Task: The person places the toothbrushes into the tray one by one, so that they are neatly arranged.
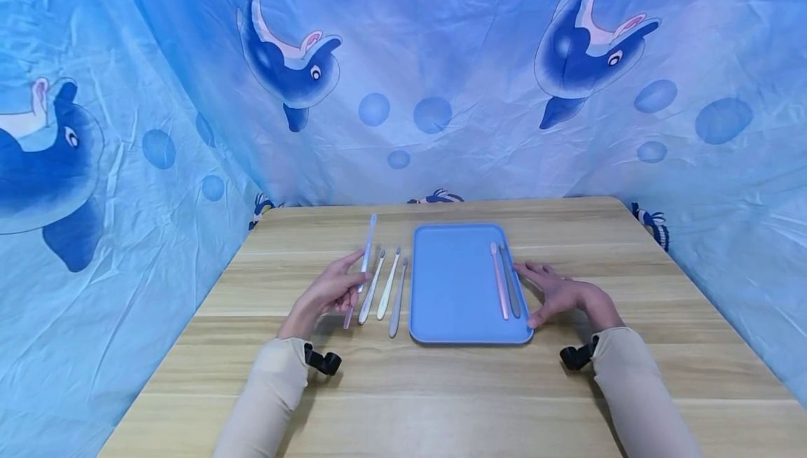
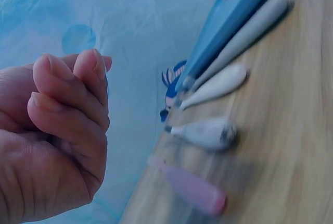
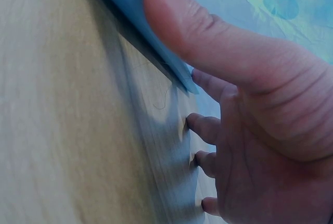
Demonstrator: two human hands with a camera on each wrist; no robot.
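The left hand (image 1: 334, 284) pinched a light blue toothbrush (image 1: 368, 248) between its thumb and first finger, and the other fingers were curled in toward the palm. The head of that brush pointed away from the person, toward the back of the table (image 1: 454, 402). From the left wrist, the curled fingers hid the held brush. A purple toothbrush (image 2: 193, 187) lay on the wood, partly under the left hand when seen from above. Just to the right of the hand, three more brushes lay on the table in a row: a white toothbrush (image 1: 370, 293), then a cream toothbrush (image 1: 387, 286), then a grey toothbrush (image 1: 398, 300) nearest the tray. The blue tray (image 1: 447, 283) sat flat beside them. Inside it, near the right side, lay a pink toothbrush (image 1: 499, 281) and a dark grey toothbrush (image 1: 511, 284), side by side. The right hand (image 1: 557, 293) was spread wide, with its thumb touching the tray near the close right corner and its other fingers reaching along the right side. Both arms had pale sleeves (image 1: 271, 381), and a small black gadget (image 1: 323, 361) showed at each wrist. Behind the table hung a wrinkly blue cloth (image 1: 492, 164) with big dolphins (image 1: 570, 52) and round bubbles (image 1: 432, 115) on it.
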